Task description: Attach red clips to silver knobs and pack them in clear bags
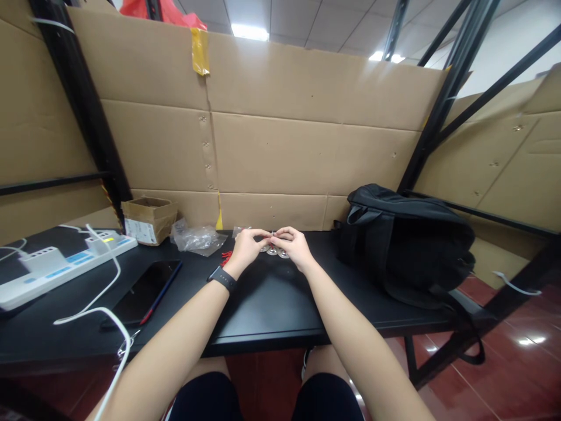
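Note:
Above the black tabletop, my left hand (248,248) and my right hand (294,247) meet with their fingertips pinched close together. A thin, pale piece (272,234) stands up between the fingertips; its kind is too small to make out. Just under the fingers are several small round, shiny, clear or silvery discs (272,252), partly hidden by the hands. Whether they hang from the fingers or lie on the table, I cannot tell. Small red pieces (226,257) lie beside my left wrist, which wears a dark watch (222,278).
Left of the hands are a crumpled clear plastic bag (199,238), an open cardboard box (151,219), a dark phone or tablet (149,290) and a white power strip (65,272) with a trailing cable. A black backpack (407,245) stands at right. Cardboard panels (307,146) wall the back.

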Demonstrator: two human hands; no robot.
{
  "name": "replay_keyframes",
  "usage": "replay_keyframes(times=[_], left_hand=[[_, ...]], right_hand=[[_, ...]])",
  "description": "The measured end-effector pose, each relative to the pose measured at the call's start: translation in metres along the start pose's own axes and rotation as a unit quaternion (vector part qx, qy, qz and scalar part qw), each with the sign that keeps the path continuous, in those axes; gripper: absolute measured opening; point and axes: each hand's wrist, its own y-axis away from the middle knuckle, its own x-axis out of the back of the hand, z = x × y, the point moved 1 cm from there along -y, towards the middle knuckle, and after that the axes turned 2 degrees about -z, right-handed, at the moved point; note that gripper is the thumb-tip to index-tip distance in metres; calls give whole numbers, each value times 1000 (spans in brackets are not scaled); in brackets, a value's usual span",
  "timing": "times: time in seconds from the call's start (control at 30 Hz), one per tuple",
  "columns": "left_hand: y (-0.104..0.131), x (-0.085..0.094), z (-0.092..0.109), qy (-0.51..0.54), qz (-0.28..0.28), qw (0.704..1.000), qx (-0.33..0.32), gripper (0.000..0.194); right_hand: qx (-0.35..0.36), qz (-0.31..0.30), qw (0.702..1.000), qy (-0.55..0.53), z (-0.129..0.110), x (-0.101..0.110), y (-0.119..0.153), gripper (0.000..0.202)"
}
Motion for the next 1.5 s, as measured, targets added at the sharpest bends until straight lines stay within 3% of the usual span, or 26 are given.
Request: replay_keyframes(times=[0.2, 0.37, 0.63, 0.77, 0.97, 1.23, 1.5], left_hand=[[-2, -1, -2, 68, -8, 998, 0, 19], [-3, -2, -4, 34, -17, 999, -11, 13], [-2, -6, -5, 66, -20, 997, -15, 18], [-5, -8, -9, 90, -37, 995, -11, 19], [-6, -12, -12, 158, -8, 987, 8, 21], [2, -3, 1, 11, 8, 1000, -27, 10], [5, -3, 10, -126, -18, 989, -75, 11]], right_hand=[[-1, -2, 1000, -6, -2, 1, 2, 48], [0, -9, 999, -33, -3, 1, 2, 51], [17, -14, 999, -47, -5, -1, 1, 53], [32, -18, 999, -19, -5, -1, 0, 46], [49, -13, 998, 26, -2, 3, -5, 33], [43, 11, 987, 157, 3, 8, -7, 26], [90, -43, 949, 300, 0, 9, -6, 21]])
